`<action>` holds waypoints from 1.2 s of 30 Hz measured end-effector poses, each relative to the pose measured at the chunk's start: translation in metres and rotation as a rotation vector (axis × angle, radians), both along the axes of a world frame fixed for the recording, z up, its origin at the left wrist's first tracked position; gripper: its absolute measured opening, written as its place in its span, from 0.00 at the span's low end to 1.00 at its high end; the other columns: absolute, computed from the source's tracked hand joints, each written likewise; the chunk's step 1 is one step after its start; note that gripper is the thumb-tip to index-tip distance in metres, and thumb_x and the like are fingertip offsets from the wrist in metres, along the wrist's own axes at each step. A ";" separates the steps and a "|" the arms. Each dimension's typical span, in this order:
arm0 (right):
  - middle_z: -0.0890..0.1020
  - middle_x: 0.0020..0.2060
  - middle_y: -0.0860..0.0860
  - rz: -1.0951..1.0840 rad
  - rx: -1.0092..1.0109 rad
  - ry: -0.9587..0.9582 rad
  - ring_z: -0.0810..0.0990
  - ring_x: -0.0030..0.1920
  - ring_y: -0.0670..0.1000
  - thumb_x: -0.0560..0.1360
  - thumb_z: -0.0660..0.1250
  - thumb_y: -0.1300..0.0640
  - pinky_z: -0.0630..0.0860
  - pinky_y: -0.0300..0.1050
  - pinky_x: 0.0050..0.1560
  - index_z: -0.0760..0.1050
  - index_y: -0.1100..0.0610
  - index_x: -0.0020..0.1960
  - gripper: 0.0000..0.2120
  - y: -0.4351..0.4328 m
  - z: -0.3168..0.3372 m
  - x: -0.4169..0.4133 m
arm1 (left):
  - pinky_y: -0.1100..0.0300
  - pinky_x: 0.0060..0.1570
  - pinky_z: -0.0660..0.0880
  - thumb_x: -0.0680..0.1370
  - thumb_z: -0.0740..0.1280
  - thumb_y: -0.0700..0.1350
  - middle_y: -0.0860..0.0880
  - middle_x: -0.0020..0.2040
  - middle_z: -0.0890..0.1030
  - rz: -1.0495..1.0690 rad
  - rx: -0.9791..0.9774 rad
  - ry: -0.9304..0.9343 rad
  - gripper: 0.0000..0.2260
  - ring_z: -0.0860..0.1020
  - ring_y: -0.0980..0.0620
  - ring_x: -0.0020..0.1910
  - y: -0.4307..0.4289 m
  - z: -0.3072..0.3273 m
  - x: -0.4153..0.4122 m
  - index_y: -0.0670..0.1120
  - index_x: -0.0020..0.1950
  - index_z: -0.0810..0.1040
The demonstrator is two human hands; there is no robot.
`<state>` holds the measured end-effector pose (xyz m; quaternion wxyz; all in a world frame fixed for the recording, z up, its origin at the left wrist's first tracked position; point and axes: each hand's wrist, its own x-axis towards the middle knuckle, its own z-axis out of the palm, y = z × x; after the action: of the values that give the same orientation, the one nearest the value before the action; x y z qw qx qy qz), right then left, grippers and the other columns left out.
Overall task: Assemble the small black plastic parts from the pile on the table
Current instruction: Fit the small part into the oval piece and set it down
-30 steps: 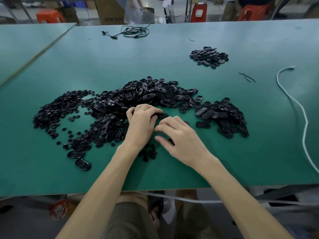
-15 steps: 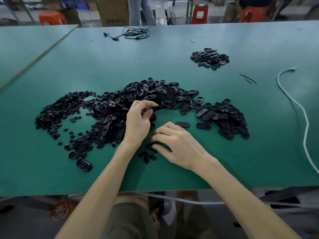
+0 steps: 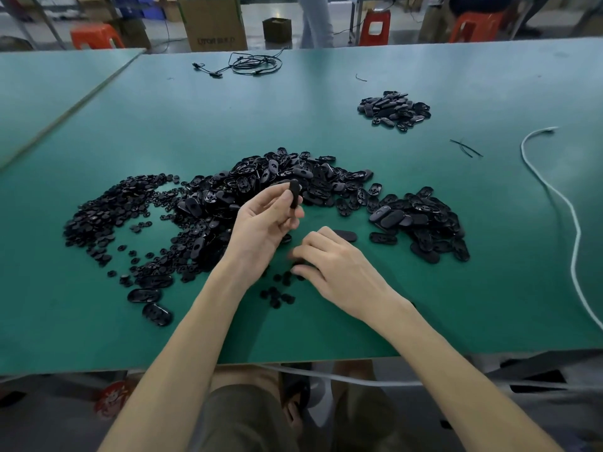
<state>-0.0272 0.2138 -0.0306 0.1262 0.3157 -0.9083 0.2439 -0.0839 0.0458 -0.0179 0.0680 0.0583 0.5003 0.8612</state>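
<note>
Shell (image 3: 295, 198) now up off the pile (image 3: 326, 181), pinched in my left hand (image 3: 261, 226) just beyond my right hand (image 3: 339, 269), whose blurred fingers reach the small round bits (image 3: 277, 296) beneath; can't tell if they grip. Joining likely next.

Two hands (image 3: 264, 230) (image 3: 339, 272), three orange stools (image 3: 95, 34) (image 3: 375, 25) (image 3: 474, 26)

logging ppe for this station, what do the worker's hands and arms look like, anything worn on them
Nothing is worn on them. The left hand and right hand have no gloves, and no ring, watch or bracelet shows. Both forearms are uncovered as far as the view reaches; no sleeve is visible.
</note>
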 end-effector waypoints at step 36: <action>0.85 0.47 0.45 -0.402 -0.679 -0.122 0.82 0.45 0.46 0.78 0.73 0.64 0.75 0.31 0.46 0.84 0.54 0.53 0.08 0.016 0.000 -0.009 | 0.58 0.52 0.80 0.80 0.70 0.34 0.43 0.50 0.84 -0.068 -0.339 0.069 0.11 0.83 0.52 0.44 0.008 -0.015 0.000 0.42 0.61 0.84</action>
<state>-0.0365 0.2301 -0.0301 0.2143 0.0570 -0.8256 0.5189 -0.0842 0.0538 -0.0328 0.0889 0.0924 0.6380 0.7593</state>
